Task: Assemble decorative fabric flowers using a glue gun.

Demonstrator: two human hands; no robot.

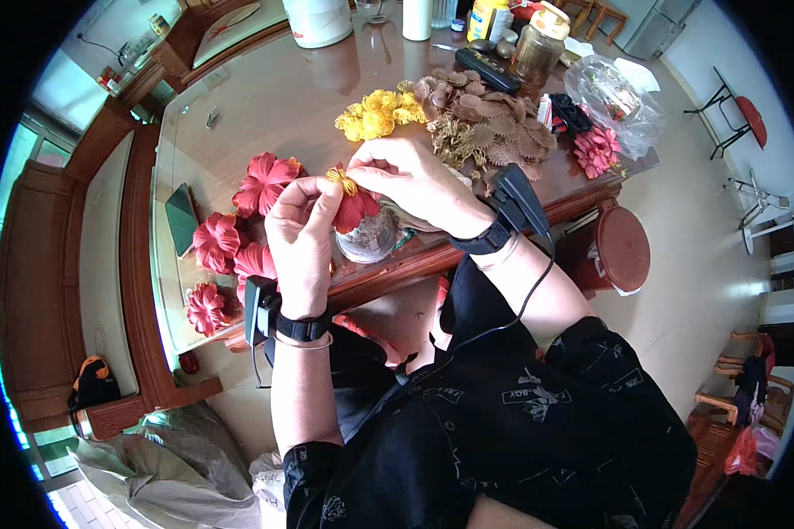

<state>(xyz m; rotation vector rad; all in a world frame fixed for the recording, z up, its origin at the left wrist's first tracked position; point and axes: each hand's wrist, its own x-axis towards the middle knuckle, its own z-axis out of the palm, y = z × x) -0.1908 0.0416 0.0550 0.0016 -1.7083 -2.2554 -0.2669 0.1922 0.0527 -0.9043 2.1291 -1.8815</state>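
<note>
Both my hands meet over a small red artificial flower with a yellow centre [355, 204]. My left hand [304, 225] pinches it at the yellow part from the left, and my right hand [395, 175] grips the same part from the right with thumb and forefinger. Just below the flower is a grey, cloudy round container [366, 238], partly hidden by the petals. Several finished-looking red flowers [213, 240] lie left of my hands. Behind them sit yellow flower pieces [370, 115] and a pile of brown toothed pieces [490, 123].
The glass-topped wooden table [238, 106] holds jars and bottles [538, 48] at the back, a plastic bag [622, 101], pink flowers [595, 150] and a dark phone-like object [183, 220]. A brown bucket [617, 247] stands below the right edge; a wooden bench [53, 273] is on the left.
</note>
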